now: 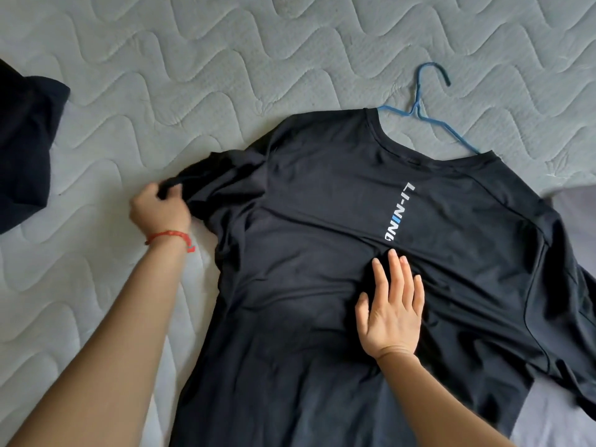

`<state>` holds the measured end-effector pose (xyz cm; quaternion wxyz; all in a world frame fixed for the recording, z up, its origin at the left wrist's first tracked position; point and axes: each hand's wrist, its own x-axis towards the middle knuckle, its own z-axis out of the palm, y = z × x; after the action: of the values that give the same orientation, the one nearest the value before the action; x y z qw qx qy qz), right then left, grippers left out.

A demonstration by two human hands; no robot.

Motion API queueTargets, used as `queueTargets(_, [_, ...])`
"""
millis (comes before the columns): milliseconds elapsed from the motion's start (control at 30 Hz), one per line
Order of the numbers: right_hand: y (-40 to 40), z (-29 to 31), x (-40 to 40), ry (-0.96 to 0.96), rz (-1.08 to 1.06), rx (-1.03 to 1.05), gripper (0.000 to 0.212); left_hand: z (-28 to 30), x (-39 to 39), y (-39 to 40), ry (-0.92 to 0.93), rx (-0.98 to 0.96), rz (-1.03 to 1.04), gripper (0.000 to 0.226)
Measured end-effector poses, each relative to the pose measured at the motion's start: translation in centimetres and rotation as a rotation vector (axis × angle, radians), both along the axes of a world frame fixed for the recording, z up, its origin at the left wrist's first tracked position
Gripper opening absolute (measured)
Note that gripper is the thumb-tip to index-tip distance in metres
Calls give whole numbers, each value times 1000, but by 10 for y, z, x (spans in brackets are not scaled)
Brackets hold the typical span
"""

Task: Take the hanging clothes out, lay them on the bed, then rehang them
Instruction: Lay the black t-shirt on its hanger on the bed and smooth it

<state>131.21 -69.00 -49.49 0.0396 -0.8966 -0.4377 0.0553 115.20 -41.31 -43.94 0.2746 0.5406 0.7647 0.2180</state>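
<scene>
Here left hand (159, 209) pinches shirt (322, 221) sleeve (right hand (392, 309) flat).

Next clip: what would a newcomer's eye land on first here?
A black T-shirt with white lettering spread over the quilted mattress fills the middle, a blue hanger sticking out of its collar. The left hand pinches the bunched sleeve at the left, while the right hand lies flat on the chest.
</scene>
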Motion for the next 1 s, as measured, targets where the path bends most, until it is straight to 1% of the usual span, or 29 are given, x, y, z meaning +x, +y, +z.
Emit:
queueTargets(33, [0,0,0,-1,0,-5,56,-3,-15,5,-17,-31,75,29])
queueTargets(100, [0,0,0,0,-1,-10,56,-10,-38,14,-158,-88,196,32])
queueTargets(133, [0,0,0,1,-2,-8,56,-10,-42,16,-198,-112,234,35])
queueTargets(167, [1,0,0,0,-3,-6,56,-9,-42,15,-195,-130,231,36])
queueTargets(233, [1,0,0,3,-3,-4,56,-3,-30,11,-99,-116,137,40])
queueTargets(333, [1,0,-1,-2,-3,0,56,4,-6,1,192,101,-164,43])
queueTargets(367, [1,0,-1,-3,-3,4,56,4,2,0,266,109,-245,44])
queueTargets(433, [1,1,0,-5,-2,11,56,0,15,3,327,-21,-305,55])
queueTargets(467, [1,0,0,-7,-3,9,56,1,21,6,312,-74,-299,59])
queueTargets(533, [1,0,-1,-9,-3,-1,56,4,31,12,218,-65,-272,59])
queueTargets(567, [0,0,-1,-9,-2,0,56,5,35,15,151,-44,-269,55])
queueTargets(633, [0,-1,0,-4,-2,6,56,5,38,23,29,-63,-280,44])
queueTargets(667, [0,-1,0,-3,-2,7,56,5,38,29,-65,-99,-276,38])
queueTargets(733, [0,-1,0,-1,-1,9,56,7,34,39,-365,-185,-211,24])
queueTargets(767, [0,0,0,-1,-1,10,56,11,32,44,-519,-213,-165,24])
queueTargets(800, [0,0,0,-1,-1,11,56,16,28,49,-631,-225,-128,32])
queueTargets(833, [0,0,0,-1,0,13,56,21,23,54,-725,-215,-85,40])
queueTargets(867, [-1,0,0,-1,1,13,56,26,20,59,-804,-189,-36,41])
queueTargets(900, [-1,0,0,-3,2,13,56,31,17,63,-866,-167,4,33])
queueTargets(967, [-1,0,0,-4,2,18,55,36,5,71,-905,-179,24,10])
queueTargets(1000, [0,0,0,-1,1,19,55,34,-2,74,-873,-240,-3,23])
